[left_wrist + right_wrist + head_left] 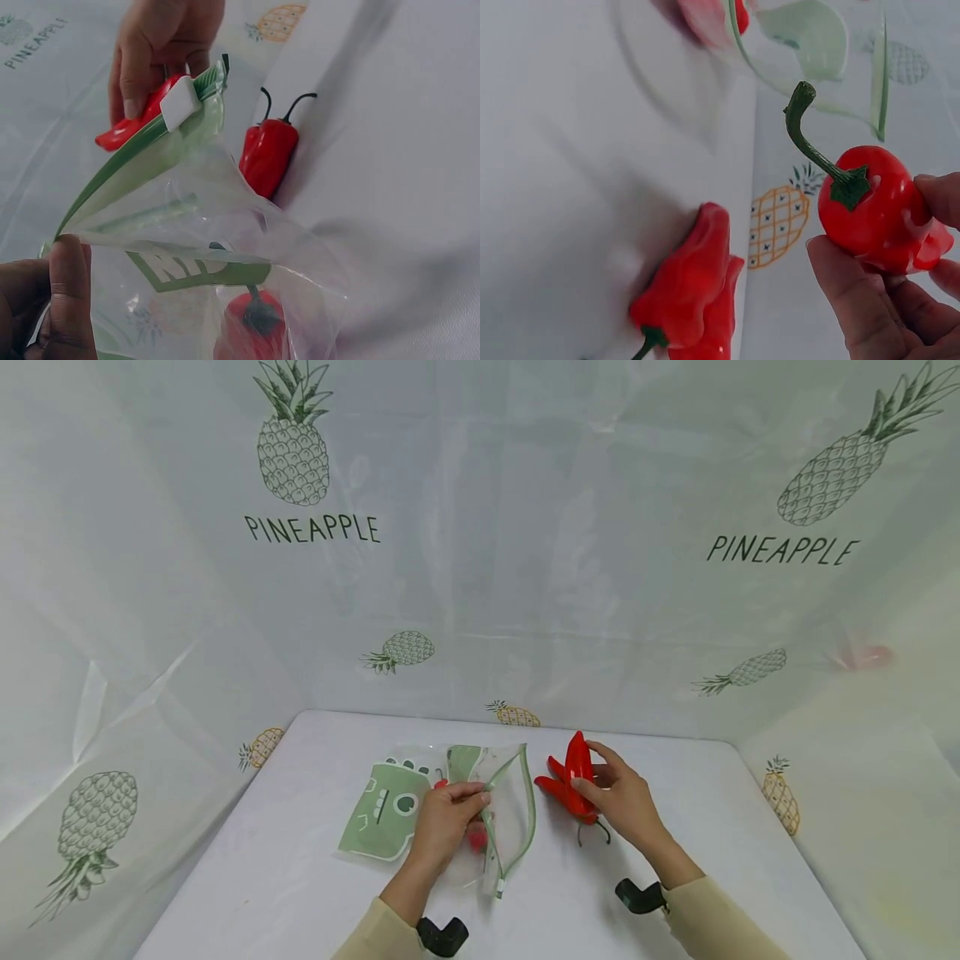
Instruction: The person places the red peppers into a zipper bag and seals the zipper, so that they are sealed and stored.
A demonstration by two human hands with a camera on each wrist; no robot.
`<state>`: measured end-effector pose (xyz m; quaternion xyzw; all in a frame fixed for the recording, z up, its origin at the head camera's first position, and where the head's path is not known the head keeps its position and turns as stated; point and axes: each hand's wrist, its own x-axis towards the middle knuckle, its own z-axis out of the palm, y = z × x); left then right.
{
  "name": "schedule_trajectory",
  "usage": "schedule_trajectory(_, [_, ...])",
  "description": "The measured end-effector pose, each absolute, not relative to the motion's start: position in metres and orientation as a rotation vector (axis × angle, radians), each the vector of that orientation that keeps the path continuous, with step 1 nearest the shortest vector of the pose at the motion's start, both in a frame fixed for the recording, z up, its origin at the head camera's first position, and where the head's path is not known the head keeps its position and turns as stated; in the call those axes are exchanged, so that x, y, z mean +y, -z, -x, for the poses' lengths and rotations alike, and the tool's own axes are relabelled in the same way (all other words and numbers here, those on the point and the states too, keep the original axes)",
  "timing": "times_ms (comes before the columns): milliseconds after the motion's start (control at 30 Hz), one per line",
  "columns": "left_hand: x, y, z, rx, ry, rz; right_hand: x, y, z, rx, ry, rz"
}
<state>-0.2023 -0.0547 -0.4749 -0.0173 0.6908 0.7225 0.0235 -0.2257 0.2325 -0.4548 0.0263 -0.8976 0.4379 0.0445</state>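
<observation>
Left hand (444, 820) pinching open rim of clear zip bag (450, 802) on table (300, 877), one red pepper (251, 330) inside, right hand (622, 797) gripping held pepper (874, 210) just right of bag, two more peppers (686, 292) lying beside it

Four red peppers (576, 777), one clear zip bag (450, 810), two hands (446, 818)

Desk (300, 877): white, rounded far corners, set against a pineapple-print curtain.
Zip bag (390, 814): clear with green print, flat on the desk left of centre, mouth gaping.
Red peppers (558, 789): lying just right of the bag.
</observation>
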Motion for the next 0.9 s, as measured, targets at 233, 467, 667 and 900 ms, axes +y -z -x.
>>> schedule_trajectory(233, [-0.055, 0.476, 0.203, 2.132, -2.241, 0.057, 0.213, 0.452, 0.218, -2.763, -1.386, -0.107])
schedule_trajectory(467, [-0.053, 0.471, 0.202, 2.114, -2.265, 0.048, 0.192, 0.450, 0.211, -2.757, -1.480, -0.128])
schedule_trajectory(667, [-0.053, 0.469, 0.202, 2.136, -2.238, 0.041, 0.177, 0.452, 0.206, -2.781, -1.481, -0.182])
schedule_trajectory(900, [-0.054, 0.467, 0.199, 2.174, -2.193, 0.008, 0.166, 0.455, 0.203, -2.825, -1.515, -0.225])
